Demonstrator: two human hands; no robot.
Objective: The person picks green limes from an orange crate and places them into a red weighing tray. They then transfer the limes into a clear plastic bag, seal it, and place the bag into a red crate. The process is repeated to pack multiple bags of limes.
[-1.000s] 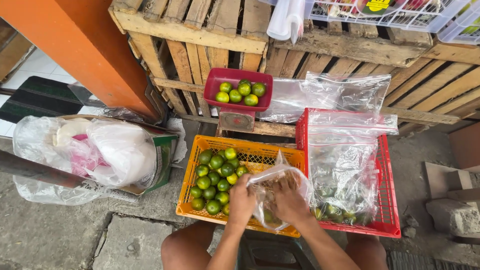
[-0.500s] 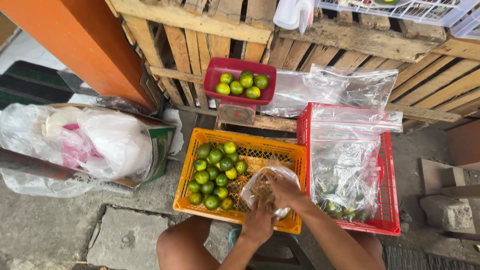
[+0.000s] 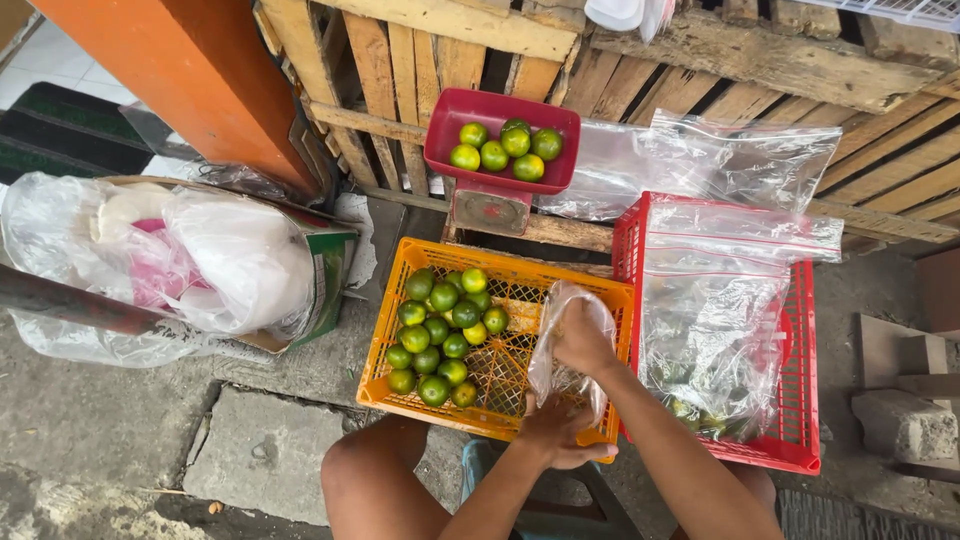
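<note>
Left hand (image 3: 552, 432) curled shut around the lower end of a small clear plastic bag (image 3: 570, 352), fingers wrapped into the film, thumb toward the body. Right hand (image 3: 583, 338) just above and beyond it, closed on the upper part of the same bag, knuckles up, film bunched over the fingers. Bag stretched between both hands, above the near right corner of the orange crate (image 3: 400, 270); contents too blurred to tell.

Left of both hands, inside the crate, a heap of green limes (image 3: 443, 335), near but not touching. Right of the hands, just beside, a red crate (image 3: 803, 400) lined with a large clear bag (image 3: 715, 330), a few limes at its bottom. Beyond the hands, a red scale tray (image 3: 450, 125) with more limes (image 3: 505, 148), set against wooden pallets (image 3: 720, 95). Far left, white plastic bags (image 3: 190, 260) in a cardboard box.
</note>
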